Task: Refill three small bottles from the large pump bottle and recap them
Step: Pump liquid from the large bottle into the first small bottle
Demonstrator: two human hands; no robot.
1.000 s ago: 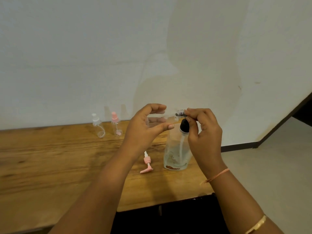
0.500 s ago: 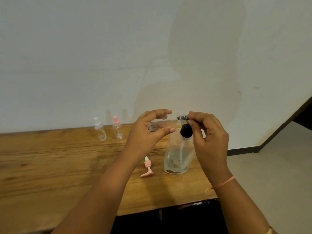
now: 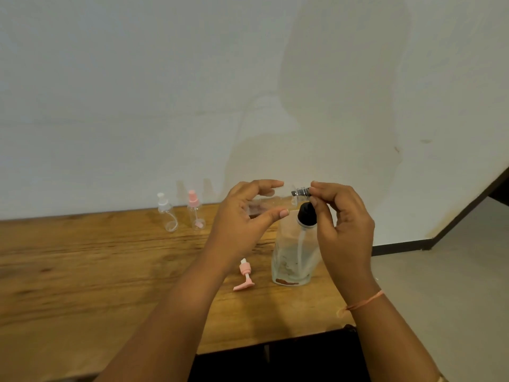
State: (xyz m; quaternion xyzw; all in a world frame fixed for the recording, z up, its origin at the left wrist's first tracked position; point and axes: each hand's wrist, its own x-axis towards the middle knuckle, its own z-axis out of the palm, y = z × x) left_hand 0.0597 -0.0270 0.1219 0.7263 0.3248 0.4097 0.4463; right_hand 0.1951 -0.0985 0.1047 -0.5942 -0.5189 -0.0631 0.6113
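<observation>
- The left hand (image 3: 245,213) holds a small clear bottle (image 3: 265,206) on its side, thumb below and fingers curled over it, its open neck pointing right toward the pump spout (image 3: 300,192).
- The right hand (image 3: 344,224) pinches the silvery pump spout between thumb and fingertips, at the top of the large pump bottle (image 3: 294,255).
- The large pump bottle stands upright on the wooden table (image 3: 82,271), near its right end; it is clear, with a black collar (image 3: 306,216), a dip tube inside and only a little brownish residue at the bottom.
- A loose pink pump cap (image 3: 244,275) lies on the table just left of the large bottle's base, not touching it.
- Two more small bottles stand far back by the wall (image 3: 137,92), close beside each other: the left one with a white sprayer top (image 3: 166,213), the right one with a pink sprayer top (image 3: 195,212). Both are capped and look clear.
- A thin pink band (image 3: 363,300) circles the right wrist.
</observation>
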